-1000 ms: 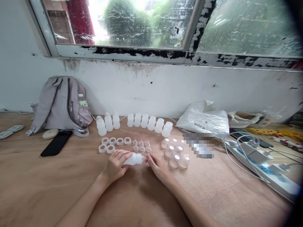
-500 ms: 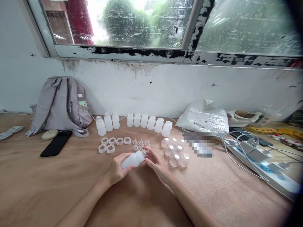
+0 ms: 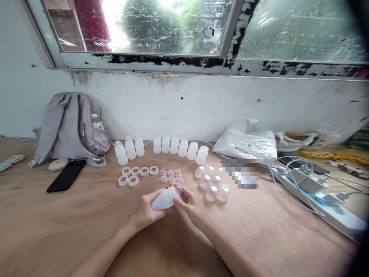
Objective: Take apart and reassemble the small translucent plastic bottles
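Tilted to the right, a frosted white baby bottle (image 3: 161, 201) is wrapped by my left hand (image 3: 146, 207) around its body. A clear nipple (image 3: 178, 189) sits at the bottle's top end. My right hand (image 3: 190, 204) grips that end, its thumb and fingers on either side of the neck. Just beyond my hands are several loose clear nipples (image 3: 170, 173). White collar rings (image 3: 144, 170) are laid out to their left, and clear domed caps (image 3: 210, 195) to the right. Farther back stands a row of open frosted bottles (image 3: 183, 148); several at left carry nipples (image 3: 130, 148).
At left are a grey backpack (image 3: 69, 127), a black phone (image 3: 67, 176) and a round cream case (image 3: 58, 164). A white plastic bag (image 3: 246, 142) leans at the back right. The right side holds a power strip (image 3: 325, 207) with chargers and looping white cables.
The bottle and both hands have shifted slightly right and down. My right fingers have moved in around the bottle's neck, from beside the nipple. The camera view has shifted a little.
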`<state>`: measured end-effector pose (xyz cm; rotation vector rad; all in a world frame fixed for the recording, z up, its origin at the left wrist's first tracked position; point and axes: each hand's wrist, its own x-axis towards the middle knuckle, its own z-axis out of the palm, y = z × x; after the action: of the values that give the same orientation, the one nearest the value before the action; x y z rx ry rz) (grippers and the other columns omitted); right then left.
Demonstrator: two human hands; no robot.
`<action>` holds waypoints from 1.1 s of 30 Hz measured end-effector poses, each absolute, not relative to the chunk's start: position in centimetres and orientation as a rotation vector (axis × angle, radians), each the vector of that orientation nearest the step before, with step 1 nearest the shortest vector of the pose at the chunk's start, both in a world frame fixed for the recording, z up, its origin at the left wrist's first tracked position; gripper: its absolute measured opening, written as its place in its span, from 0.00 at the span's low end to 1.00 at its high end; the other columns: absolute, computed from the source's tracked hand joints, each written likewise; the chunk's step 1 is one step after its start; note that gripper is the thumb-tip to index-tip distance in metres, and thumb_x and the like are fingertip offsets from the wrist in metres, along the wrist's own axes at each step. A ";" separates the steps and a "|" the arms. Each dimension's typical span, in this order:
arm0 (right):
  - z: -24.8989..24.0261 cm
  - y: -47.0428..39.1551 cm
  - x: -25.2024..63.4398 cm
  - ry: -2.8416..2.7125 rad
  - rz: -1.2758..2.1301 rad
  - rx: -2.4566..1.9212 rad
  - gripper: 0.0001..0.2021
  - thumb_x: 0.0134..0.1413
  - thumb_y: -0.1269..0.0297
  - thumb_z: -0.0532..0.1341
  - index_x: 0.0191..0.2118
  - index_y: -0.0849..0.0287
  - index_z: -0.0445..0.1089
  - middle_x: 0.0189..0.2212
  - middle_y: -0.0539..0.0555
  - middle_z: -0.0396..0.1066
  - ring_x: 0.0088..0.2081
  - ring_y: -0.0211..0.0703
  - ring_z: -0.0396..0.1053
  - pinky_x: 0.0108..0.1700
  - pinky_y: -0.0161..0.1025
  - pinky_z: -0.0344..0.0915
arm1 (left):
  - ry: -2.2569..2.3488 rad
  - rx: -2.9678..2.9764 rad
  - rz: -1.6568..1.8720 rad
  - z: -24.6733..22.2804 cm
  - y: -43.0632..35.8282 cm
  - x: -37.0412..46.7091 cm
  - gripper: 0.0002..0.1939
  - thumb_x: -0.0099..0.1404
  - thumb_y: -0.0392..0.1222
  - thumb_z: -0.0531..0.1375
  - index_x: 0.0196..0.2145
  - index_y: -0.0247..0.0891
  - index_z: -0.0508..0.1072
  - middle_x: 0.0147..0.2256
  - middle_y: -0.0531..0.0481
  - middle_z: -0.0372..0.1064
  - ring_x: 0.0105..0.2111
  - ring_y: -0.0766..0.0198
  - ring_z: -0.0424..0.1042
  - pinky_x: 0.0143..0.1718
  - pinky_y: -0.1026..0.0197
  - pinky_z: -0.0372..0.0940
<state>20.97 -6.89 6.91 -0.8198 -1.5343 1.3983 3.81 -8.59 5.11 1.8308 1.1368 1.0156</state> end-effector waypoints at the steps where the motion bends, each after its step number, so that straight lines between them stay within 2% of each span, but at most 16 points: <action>1: 6.9 -6.9 21.0 -1.562 1.357 -0.825 0.21 0.45 0.54 0.59 0.46 0.55 0.63 0.43 0.56 0.66 0.46 0.48 0.62 0.46 0.43 0.60 | 1.152 1.900 1.072 5.1 -8.8 4.0 0.24 0.52 0.42 0.59 0.48 0.38 0.63 0.40 0.47 0.69 0.35 0.60 0.69 0.34 0.60 0.66; 4: 7.2 -6.4 21.6 -1.728 1.194 -0.866 0.19 0.47 0.55 0.59 0.45 0.55 0.62 0.39 0.54 0.68 0.41 0.45 0.64 0.43 0.40 0.61 | 1.182 2.077 1.174 5.3 -9.2 4.2 0.24 0.54 0.41 0.58 0.50 0.38 0.60 0.45 0.45 0.66 0.42 0.58 0.67 0.41 0.57 0.64; 8: 8.5 -4.7 24.0 -2.031 0.790 -1.133 0.14 0.48 0.53 0.57 0.36 0.56 0.67 0.27 0.52 0.68 0.25 0.38 0.63 0.28 0.35 0.60 | 1.309 2.252 1.233 5.3 -8.8 3.9 0.24 0.55 0.43 0.57 0.50 0.40 0.59 0.45 0.45 0.65 0.43 0.58 0.66 0.44 0.57 0.64; 12: 9.7 -3.3 28.0 -1.967 0.130 -1.678 0.11 0.47 0.54 0.57 0.33 0.55 0.67 0.32 0.53 0.66 0.27 0.41 0.65 0.26 0.35 0.56 | 1.460 2.357 1.285 4.7 -8.1 3.2 0.24 0.55 0.45 0.58 0.49 0.41 0.61 0.41 0.46 0.63 0.40 0.60 0.67 0.39 0.59 0.65; 14: 9.7 -3.0 29.7 -1.924 -0.051 -1.931 0.10 0.46 0.56 0.57 0.33 0.56 0.66 0.34 0.55 0.66 0.28 0.43 0.66 0.25 0.35 0.54 | 1.524 2.356 1.288 4.4 -7.8 2.9 0.25 0.54 0.46 0.58 0.49 0.41 0.62 0.38 0.47 0.61 0.36 0.61 0.67 0.36 0.60 0.66; 17: 9.0 -2.9 30.9 -2.061 0.044 -2.071 0.08 0.44 0.59 0.58 0.30 0.57 0.66 0.31 0.55 0.68 0.29 0.45 0.66 0.24 0.35 0.54 | 1.573 2.348 1.250 4.2 -7.7 2.7 0.25 0.54 0.46 0.59 0.49 0.40 0.62 0.33 0.48 0.61 0.33 0.62 0.66 0.34 0.60 0.65; 21: 7.7 -3.0 29.8 -2.261 0.271 -1.817 0.06 0.46 0.65 0.57 0.33 0.57 0.67 0.33 0.55 0.68 0.32 0.44 0.67 0.28 0.36 0.57 | 1.536 2.314 1.173 4.3 -7.6 2.4 0.25 0.54 0.44 0.59 0.50 0.41 0.60 0.38 0.47 0.64 0.37 0.60 0.66 0.38 0.57 0.63; 23: 7.2 -3.1 28.6 -2.267 0.334 -1.639 0.08 0.48 0.63 0.55 0.36 0.55 0.67 0.36 0.54 0.67 0.33 0.43 0.66 0.31 0.36 0.58 | 1.532 2.274 1.154 4.4 -7.5 2.2 0.24 0.54 0.44 0.59 0.49 0.42 0.59 0.41 0.47 0.65 0.39 0.59 0.66 0.40 0.57 0.63; 26: 6.7 -3.2 26.7 -2.161 0.465 -1.470 0.10 0.51 0.60 0.53 0.38 0.53 0.66 0.37 0.52 0.66 0.29 0.39 0.66 0.31 0.37 0.60 | 1.554 2.264 1.151 4.3 -7.1 1.7 0.22 0.54 0.45 0.58 0.47 0.41 0.61 0.41 0.47 0.66 0.39 0.59 0.66 0.40 0.56 0.63; 30: 6.7 -3.4 25.0 -1.787 0.629 -1.388 0.15 0.54 0.54 0.49 0.42 0.56 0.64 0.33 0.54 0.66 0.25 0.38 0.65 0.28 0.37 0.61 | 1.506 2.352 1.169 4.3 -6.8 1.1 0.21 0.55 0.44 0.58 0.47 0.40 0.61 0.41 0.47 0.67 0.40 0.59 0.66 0.41 0.56 0.62; 33: 6.4 -3.4 24.4 -1.519 0.858 -1.327 0.19 0.52 0.50 0.49 0.44 0.58 0.62 0.28 0.53 0.65 0.25 0.39 0.65 0.23 0.35 0.61 | 1.472 2.405 1.169 4.3 -6.7 0.9 0.22 0.55 0.44 0.58 0.47 0.39 0.61 0.42 0.47 0.67 0.41 0.59 0.66 0.42 0.56 0.62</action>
<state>24.36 -3.43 6.37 -1.3270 -1.5186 0.8576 0.86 -6.73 4.30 2.4055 1.4720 1.1693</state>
